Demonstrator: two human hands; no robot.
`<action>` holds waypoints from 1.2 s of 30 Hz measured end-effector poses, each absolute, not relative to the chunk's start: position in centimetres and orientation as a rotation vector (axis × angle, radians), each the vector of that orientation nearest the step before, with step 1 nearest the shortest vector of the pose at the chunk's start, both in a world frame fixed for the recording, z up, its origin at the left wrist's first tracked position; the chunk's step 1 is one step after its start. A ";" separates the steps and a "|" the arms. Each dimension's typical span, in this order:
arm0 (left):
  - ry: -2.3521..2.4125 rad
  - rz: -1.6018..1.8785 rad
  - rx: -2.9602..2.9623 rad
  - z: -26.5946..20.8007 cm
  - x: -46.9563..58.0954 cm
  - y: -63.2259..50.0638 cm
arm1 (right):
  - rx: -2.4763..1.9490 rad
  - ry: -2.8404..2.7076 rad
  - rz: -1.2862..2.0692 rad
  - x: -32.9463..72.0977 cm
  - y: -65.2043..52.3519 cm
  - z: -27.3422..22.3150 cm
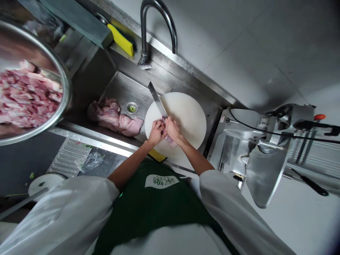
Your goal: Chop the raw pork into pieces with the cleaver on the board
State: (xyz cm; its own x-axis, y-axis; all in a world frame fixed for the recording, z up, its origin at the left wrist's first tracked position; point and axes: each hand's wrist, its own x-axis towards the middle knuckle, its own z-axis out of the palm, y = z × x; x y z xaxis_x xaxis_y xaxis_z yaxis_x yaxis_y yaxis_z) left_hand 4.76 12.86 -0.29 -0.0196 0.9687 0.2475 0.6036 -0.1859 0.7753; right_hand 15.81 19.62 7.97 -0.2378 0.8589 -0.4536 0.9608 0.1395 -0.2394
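A round white cutting board [190,117] lies over the sink, and both hands are over its left part. My right hand [173,129] is closed around a knife [158,101]; the handle is hidden in the fist, and the blade points up and left past the board's edge. Beneath the two hands lies a small piece of raw meat [170,141], mostly covered by them. With curled fingers my left hand [157,132] presses on this meat, close beside the right hand. Larger pieces of raw meat [114,117] rest in the sink [143,85], left of the board.
At the left stands a big steel bowl [65,88] of cut meat. A curved faucet [159,7] rises behind the sink, near a yellow-handled tool [120,39]. A metal slicing machine [265,156] with a black cable occupies the right. A drain [131,108] holds green scraps.
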 end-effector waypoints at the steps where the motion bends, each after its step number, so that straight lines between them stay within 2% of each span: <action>1: 1.676 1.076 1.802 -0.1 4.5 12.5 | 1.809 2.219 -0.745 16.2 20.2 7.8; 6: 1.857 1.047 1.767 0.7 3.9 11.3 | 1.919 2.233 -0.903 19.7 22.2 7.8; 10: 1.900 1.017 1.748 0.6 3.8 11.1 | 2.037 2.196 -0.684 20.7 21.2 10.2; 13: 1.930 1.074 1.690 0.8 4.1 11.0 | 1.939 2.192 -0.569 21.1 18.1 12.3; 17: 1.801 1.101 1.831 1.2 5.9 10.4 | 1.706 2.098 -0.573 23.3 12.4 13.8; 21: 1.515 0.942 2.094 0.9 9.0 9.4 | 1.634 1.947 -0.564 27.1 7.5 14.1; 26: 1.509 0.770 2.125 0.2 10.6 8.6 | 1.610 1.885 -0.582 27.8 6.6 13.3; 31: 1.494 0.757 2.127 0.2 9.9 8.6 | 1.654 2.033 -0.575 25.3 9.6 11.8; 36: 1.538 0.779 2.128 0.1 9.1 8.7 | 1.649 1.918 -0.606 28.8 6.9 12.4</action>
